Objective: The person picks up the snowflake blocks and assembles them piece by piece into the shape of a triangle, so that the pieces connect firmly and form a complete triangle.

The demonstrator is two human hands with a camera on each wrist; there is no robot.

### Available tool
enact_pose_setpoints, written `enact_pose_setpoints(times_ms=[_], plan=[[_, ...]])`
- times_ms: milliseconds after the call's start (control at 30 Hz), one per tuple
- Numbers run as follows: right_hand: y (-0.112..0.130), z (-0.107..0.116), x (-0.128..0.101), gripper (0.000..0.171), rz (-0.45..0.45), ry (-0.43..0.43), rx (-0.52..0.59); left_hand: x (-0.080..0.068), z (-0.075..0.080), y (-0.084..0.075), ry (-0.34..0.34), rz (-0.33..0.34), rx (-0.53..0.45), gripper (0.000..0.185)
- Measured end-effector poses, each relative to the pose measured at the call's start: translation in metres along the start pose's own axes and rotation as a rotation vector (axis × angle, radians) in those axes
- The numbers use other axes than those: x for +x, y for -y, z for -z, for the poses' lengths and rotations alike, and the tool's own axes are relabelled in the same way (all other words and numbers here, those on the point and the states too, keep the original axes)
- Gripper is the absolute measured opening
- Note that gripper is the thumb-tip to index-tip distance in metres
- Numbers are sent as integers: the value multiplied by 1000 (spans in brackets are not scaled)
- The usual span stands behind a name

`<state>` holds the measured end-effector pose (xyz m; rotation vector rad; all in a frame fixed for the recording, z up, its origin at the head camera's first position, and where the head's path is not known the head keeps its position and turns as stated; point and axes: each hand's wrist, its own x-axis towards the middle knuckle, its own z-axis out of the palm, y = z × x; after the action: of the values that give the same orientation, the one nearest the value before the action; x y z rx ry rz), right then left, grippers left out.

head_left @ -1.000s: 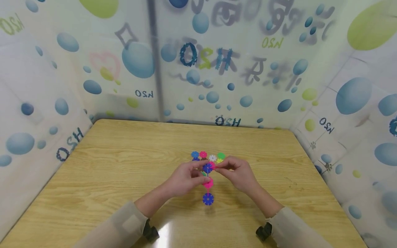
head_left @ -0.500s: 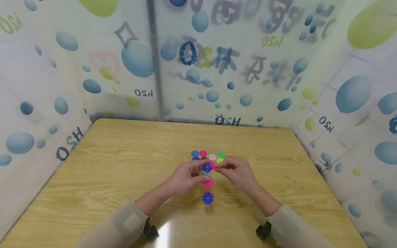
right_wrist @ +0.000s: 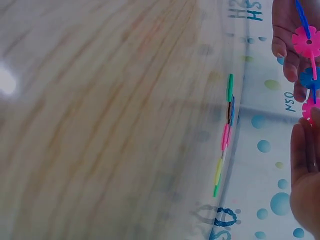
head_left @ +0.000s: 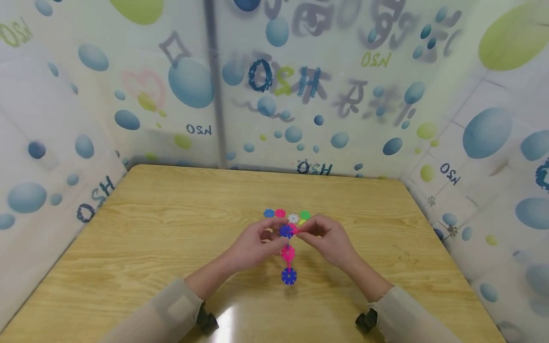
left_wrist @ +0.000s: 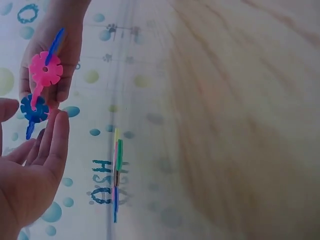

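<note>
1. nearest: two beige sleeves enter from the bottom edge, with a dark wrist-mounted camera unit (head_left: 208, 322) under each cuff.
2. chain of interlocked plastic snowflake discs (blue, pink, blue, joined edge to slot) (head_left: 288, 255) hangs between the hands above the wooden table (head_left: 150, 238). lowest blue disc is free; top blue disc sits at the fingertips.
3. left hand (head_left: 253, 247): fingertips closed in a pinch on the top of the chain, thumb side facing the right hand. in the left wrist view the fingers (left_wrist: 55, 135) lie fairly straight against the blue disc, so how firm the grip is, i cannot tell.
4. right hand (head_left: 330, 240): fingers pinched on a pink piece at the same top joint, directly opposite the left. hands close together, almost touching at the tips, likely so each steadies one side of the slot joint.
5. just beyond the hands: loose snowflake discs lying flat in a row on the table (blue, pink, white, green, yellow) (head_left: 287, 216), within easy reach.
6. farthest: translucent bubble-print curtain with lettering (head_left: 283, 81) walls in the table on three sides.
</note>
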<state>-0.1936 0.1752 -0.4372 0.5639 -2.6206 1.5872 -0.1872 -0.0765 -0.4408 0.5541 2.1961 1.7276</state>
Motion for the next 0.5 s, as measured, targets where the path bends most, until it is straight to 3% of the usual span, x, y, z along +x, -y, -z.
enact_pose_setpoints(times_ms=[133,300,500], plan=[[1,0,-1,9,9,2,-2,1,-3,-1,-23,7,-74,48],[1,-1,-1,10,43,3,-4,4,-5,-2,-32,17,-99,39],[2,-3,0,9,92,-7,-26,6,-8,-4,-32,21,-56,39]])
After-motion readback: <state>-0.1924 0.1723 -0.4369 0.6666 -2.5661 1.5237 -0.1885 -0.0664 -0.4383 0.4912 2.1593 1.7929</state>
